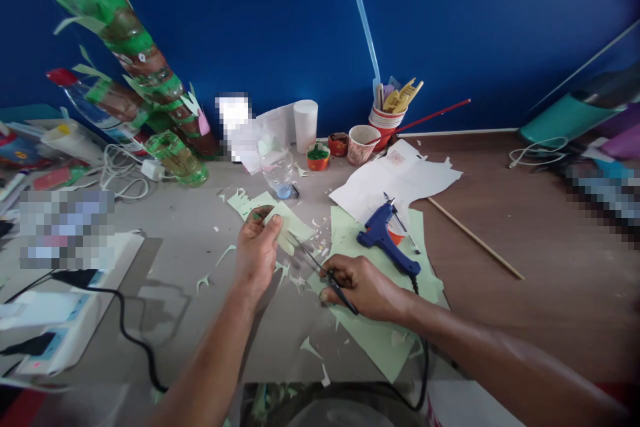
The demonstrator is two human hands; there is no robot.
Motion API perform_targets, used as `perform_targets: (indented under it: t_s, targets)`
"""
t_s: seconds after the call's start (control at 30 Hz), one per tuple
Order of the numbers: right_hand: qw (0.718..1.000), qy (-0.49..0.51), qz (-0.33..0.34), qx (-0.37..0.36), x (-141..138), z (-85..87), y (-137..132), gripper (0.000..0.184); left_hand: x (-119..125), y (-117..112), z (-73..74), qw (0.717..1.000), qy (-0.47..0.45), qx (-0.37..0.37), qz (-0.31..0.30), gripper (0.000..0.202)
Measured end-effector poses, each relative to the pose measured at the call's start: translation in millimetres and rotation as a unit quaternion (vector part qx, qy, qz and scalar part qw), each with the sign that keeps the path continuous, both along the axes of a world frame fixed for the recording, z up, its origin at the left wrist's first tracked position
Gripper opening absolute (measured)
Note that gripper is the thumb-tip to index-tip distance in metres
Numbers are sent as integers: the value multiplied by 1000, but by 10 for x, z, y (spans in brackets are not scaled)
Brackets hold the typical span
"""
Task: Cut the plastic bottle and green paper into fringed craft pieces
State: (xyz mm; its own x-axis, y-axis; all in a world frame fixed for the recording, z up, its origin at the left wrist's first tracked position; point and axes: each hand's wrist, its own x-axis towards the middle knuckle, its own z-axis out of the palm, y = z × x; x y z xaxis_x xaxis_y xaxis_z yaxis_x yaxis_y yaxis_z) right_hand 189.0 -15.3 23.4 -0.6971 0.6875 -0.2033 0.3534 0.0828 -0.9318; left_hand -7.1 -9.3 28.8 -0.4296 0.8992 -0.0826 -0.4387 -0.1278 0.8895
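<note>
My left hand (260, 240) pinches a small piece of pale green paper (287, 220) between thumb and fingers, just above the table. In my right hand (357, 283) is a pair of dark scissors (340, 290), fingers closed round the handles. The blades point up and left, their tips at the right edge of the held paper. Pale green offcuts (297, 280) lie scattered below both hands. Under my right forearm rests a large green sheet (380, 337). A blue hot glue gun (387, 240) lies on that sheet, beyond my right hand.
A white torn paper (395, 177), paint cups (317, 157) and a cup of tools (387, 123) stand or lie at the back. A painted bottle tower (145, 60) leans at left. Near me are a power strip (95, 307) and black cable (123, 313). A wooden stick (475, 237) lies right.
</note>
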Motion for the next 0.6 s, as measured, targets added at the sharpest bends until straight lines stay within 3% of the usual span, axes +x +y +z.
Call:
perform_targets:
  t_s: [0.4,0.6]
  targets:
    - [1000,3,2,-5,-2,-7,-2,25,10,-3,58,1000,-19,-13,11,33]
    - [1000,4,-2,-11,-13,-3,4,25,45,-5,69,1000,-22,-7,-15,32]
